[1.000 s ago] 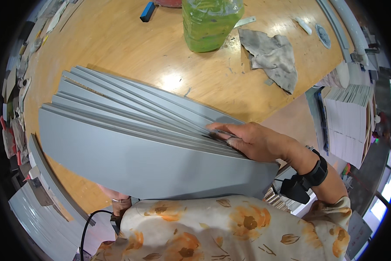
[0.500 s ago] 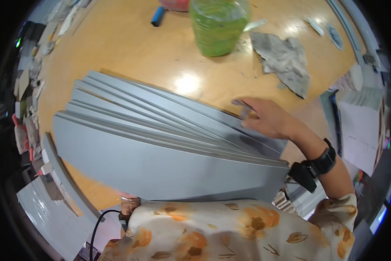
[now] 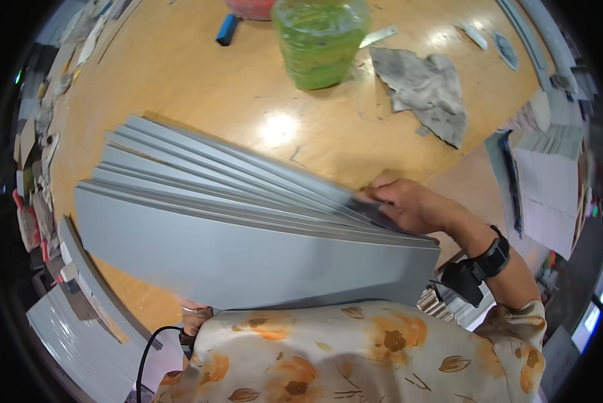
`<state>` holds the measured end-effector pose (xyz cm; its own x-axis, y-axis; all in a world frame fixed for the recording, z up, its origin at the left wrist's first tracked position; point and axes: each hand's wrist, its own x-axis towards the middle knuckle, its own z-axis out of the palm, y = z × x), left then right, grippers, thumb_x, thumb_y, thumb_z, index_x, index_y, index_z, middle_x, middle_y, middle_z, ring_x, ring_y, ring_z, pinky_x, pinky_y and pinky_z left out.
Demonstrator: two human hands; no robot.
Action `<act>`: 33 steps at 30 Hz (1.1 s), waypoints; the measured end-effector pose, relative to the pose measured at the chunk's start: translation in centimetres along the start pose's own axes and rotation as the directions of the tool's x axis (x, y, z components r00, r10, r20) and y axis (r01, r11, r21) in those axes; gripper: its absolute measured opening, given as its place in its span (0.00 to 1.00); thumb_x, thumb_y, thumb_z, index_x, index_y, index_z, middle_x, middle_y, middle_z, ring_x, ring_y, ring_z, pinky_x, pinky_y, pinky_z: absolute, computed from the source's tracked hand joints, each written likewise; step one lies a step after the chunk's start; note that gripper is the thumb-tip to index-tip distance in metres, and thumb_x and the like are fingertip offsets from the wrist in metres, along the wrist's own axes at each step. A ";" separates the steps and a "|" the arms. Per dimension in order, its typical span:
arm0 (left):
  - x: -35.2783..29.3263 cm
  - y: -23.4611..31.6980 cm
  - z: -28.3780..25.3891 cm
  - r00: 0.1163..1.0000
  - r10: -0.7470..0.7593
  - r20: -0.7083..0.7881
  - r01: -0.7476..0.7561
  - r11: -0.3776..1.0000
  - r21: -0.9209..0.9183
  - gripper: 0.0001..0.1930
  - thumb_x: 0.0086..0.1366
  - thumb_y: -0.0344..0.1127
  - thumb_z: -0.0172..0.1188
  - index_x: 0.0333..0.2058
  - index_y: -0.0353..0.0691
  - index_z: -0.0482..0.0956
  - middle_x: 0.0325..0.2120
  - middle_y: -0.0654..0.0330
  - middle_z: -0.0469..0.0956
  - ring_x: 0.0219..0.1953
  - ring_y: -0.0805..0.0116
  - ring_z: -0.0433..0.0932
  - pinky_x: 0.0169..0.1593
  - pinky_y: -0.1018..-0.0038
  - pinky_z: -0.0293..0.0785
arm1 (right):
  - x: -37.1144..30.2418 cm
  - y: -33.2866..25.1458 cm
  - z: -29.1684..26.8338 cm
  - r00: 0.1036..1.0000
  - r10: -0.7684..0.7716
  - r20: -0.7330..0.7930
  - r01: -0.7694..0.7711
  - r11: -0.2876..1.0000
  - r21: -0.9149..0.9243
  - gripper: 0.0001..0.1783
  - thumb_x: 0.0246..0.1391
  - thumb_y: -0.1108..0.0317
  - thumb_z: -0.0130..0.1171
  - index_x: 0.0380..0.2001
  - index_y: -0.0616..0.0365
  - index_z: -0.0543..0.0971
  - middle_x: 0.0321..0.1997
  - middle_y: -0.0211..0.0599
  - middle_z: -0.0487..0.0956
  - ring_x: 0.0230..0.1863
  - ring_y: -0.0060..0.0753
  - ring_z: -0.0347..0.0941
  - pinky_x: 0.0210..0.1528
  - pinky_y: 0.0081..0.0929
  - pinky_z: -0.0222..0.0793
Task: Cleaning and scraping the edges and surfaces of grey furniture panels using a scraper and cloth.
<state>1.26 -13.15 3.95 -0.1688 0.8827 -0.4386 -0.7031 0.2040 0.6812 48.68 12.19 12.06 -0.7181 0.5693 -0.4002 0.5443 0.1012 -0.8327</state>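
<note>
A fanned stack of long grey panels (image 3: 261,252) lies across the table in front of me, spread apart at the left and bunched together at the right. My right hand (image 3: 409,205) is at the far right edge of the fan, its fingers bent together. A small dark grey piece shows blurred at the fingertips, and I cannot make out what it is. At the near left edge of the stack, my left hand (image 3: 195,319) shows only in part; the front panel and my shirt hide its fingers.
On the wooden table (image 3: 201,80) stand a green-filled plastic container (image 3: 321,50) and a red item (image 3: 251,8), with a blue block (image 3: 227,30) beside them. A crumpled grey cloth (image 3: 425,91) lies at the far right. Stacked white sheets (image 3: 549,181) are beyond the table's right edge.
My right hand has come nearer and lower, from just above the far panels down onto their right edge. The far panels sit closer together. The whole view has shifted slightly.
</note>
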 end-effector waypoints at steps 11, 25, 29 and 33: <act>2.6 0.8 5.8 0.963 -0.088 0.253 0.129 0.980 -0.154 0.29 0.66 0.56 0.35 0.53 0.38 0.66 0.53 0.55 0.68 0.54 0.57 0.67 0.54 0.58 0.66 | -1.9 -0.5 0.3 0.979 0.155 0.132 -0.189 0.933 0.307 0.22 0.53 0.74 0.47 0.53 0.50 0.73 0.45 0.45 0.75 0.45 0.38 0.71 0.49 0.30 0.64; 2.3 1.5 2.5 0.998 0.000 0.066 0.003 0.999 -0.052 0.30 0.68 0.56 0.29 0.56 0.38 0.62 0.57 0.53 0.63 0.56 0.56 0.63 0.59 0.58 0.59 | -3.1 -2.0 -0.1 0.890 0.448 -0.085 -0.369 0.818 0.441 0.18 0.56 0.67 0.49 0.51 0.52 0.74 0.36 0.35 0.79 0.34 0.29 0.73 0.39 0.26 0.67; 4.0 2.2 2.3 0.943 -0.301 -0.140 0.053 0.554 -0.831 0.30 0.68 0.56 0.30 0.56 0.38 0.62 0.57 0.54 0.62 0.56 0.57 0.62 0.58 0.59 0.59 | -5.0 -3.4 -4.0 0.754 0.559 -0.345 -0.316 0.769 0.555 0.18 0.58 0.64 0.49 0.52 0.52 0.74 0.37 0.24 0.79 0.34 0.18 0.71 0.38 0.23 0.67; 5.6 2.1 7.2 0.966 -0.083 0.246 0.177 0.903 -0.390 0.29 0.68 0.55 0.33 0.55 0.36 0.63 0.56 0.53 0.64 0.55 0.56 0.64 0.58 0.58 0.61 | -3.3 -2.0 -5.1 0.786 0.374 -0.492 -0.221 0.913 0.341 0.20 0.56 0.64 0.50 0.52 0.54 0.73 0.37 0.32 0.80 0.36 0.26 0.73 0.41 0.24 0.68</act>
<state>3.81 -4.79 7.11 0.0653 0.9395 -0.3363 -0.9348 0.1755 0.3087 52.14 14.28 17.01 -0.1477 0.8865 -0.4384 0.5082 -0.3123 -0.8026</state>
